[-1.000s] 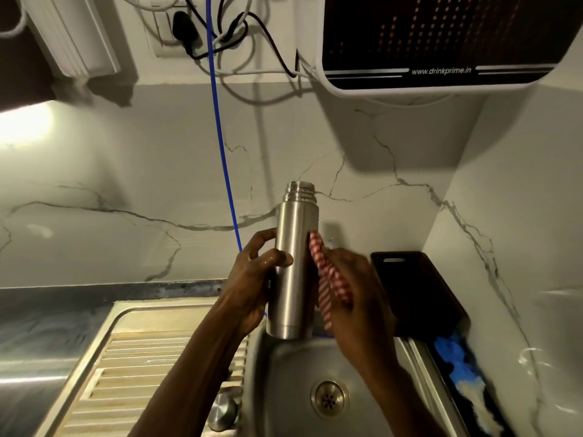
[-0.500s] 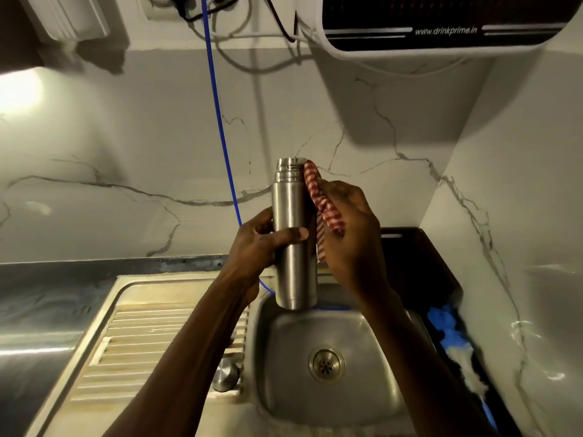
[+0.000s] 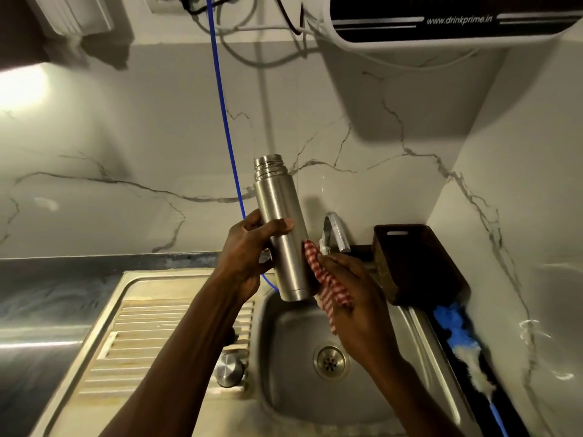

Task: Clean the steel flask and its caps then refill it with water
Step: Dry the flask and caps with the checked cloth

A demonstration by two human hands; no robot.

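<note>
An uncapped steel flask (image 3: 280,222) stands nearly upright in the air above the sink basin (image 3: 293,389), its threaded mouth at the top. My left hand (image 3: 249,247) grips its middle, thumb across the front. My right hand (image 3: 350,291) holds a red-and-white checked cloth (image 3: 328,285) against the flask's lower right side. A round steel cap (image 3: 228,370) lies on the drainboard beside the basin's left rim.
A steel tap (image 3: 336,231) rises behind the basin. A dark wicker basket (image 3: 419,263) sits to the right, with a blue and white brush (image 3: 457,339) below it. A blue hose (image 3: 224,121) hangs down the marble wall. A water purifier (image 3: 441,20) is mounted above.
My right hand has slid the cloth from the flask's neck down to its lower side. The flask now leans slightly, and the tap has come into sight.
</note>
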